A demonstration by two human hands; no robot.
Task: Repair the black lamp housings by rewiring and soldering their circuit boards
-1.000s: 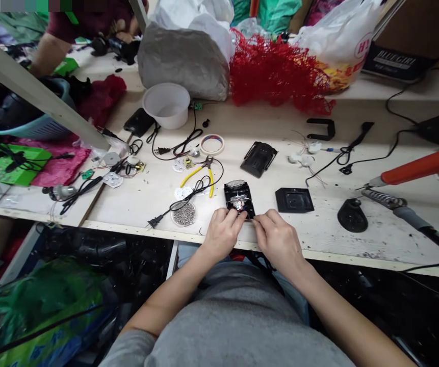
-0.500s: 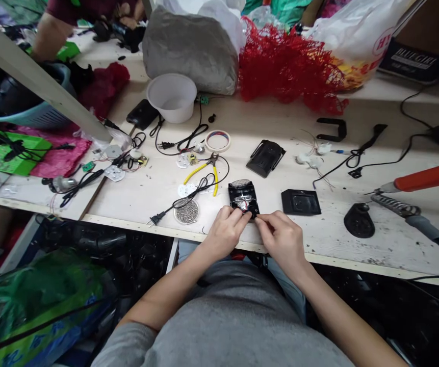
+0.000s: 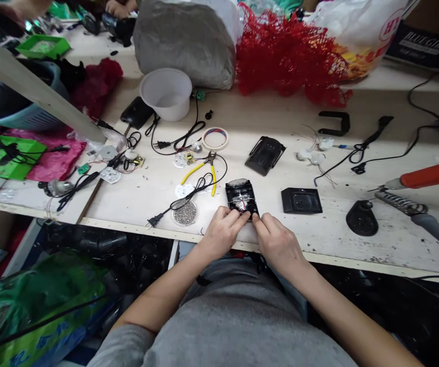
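Note:
An open black lamp housing (image 3: 238, 188) lies near the table's front edge, with a shiny reflector and thin wires inside. My left hand (image 3: 221, 232) is closed at its near left side, fingers on the near edge. My right hand (image 3: 279, 243) has its fingers bunched at the near right corner, with thumb and forefinger pressed to it; anything small between them is hidden. Right of the housing sits a black rectangular frame (image 3: 302, 201). Behind it rests a black cover (image 3: 265, 155). Yellow-handled pliers (image 3: 212, 173) lie to the left.
A dish of small screws (image 3: 184, 212) stands by a black plug cord (image 3: 194, 192). Farther back are a tape roll (image 3: 215, 138) and a white tub (image 3: 166, 94). A soldering iron (image 3: 429, 176) points in from the right, near a black teardrop-shaped part (image 3: 362, 218). Another person's hand (image 3: 118, 8) shows at back left.
My right hand has turned and closed in on the housing's near corner, fingers flatter against it. My left hand stays in place. The view has shifted slightly. At back left, another person's arm has moved.

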